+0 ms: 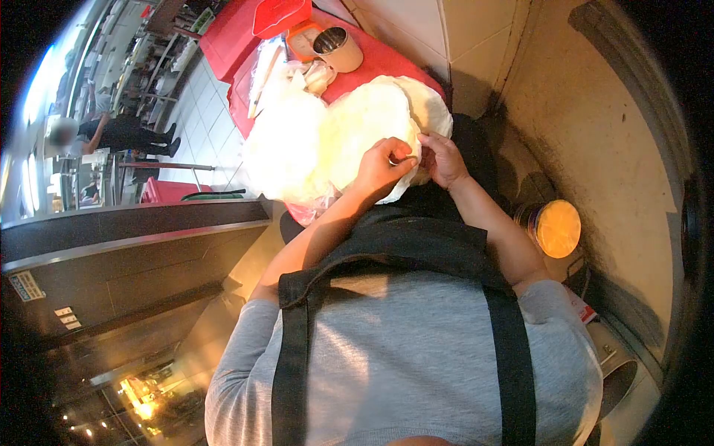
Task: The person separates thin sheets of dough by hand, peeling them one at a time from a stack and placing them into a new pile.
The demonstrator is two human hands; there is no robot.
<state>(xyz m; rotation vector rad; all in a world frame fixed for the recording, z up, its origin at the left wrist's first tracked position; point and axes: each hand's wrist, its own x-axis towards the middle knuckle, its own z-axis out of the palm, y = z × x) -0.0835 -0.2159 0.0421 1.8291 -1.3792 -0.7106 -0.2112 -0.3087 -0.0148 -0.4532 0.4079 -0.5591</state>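
Large, thin, pale round sheets (372,123), like flat wrappers of dough, lie in overlapping layers in front of me, washed out by bright light on the left. My left hand (383,169) is closed at the right edge of the front sheet, thumb and fingers curled together in a pinch. Just to its right, my right hand (444,160) has thumb and forefinger brought together at the edge of the same sheet, with the other fingers loosely bent. Behind the right hand, another pale round sheet (428,108) shows its rim.
Beyond the sheets, a red surface (387,59) carries a metal cup (338,50), an orange-red container (282,16) and plastic bags (316,76). A round tin with a yellow top (558,228) stands at right beside the wall. Far left, a person (119,135) stands on the tiled floor.
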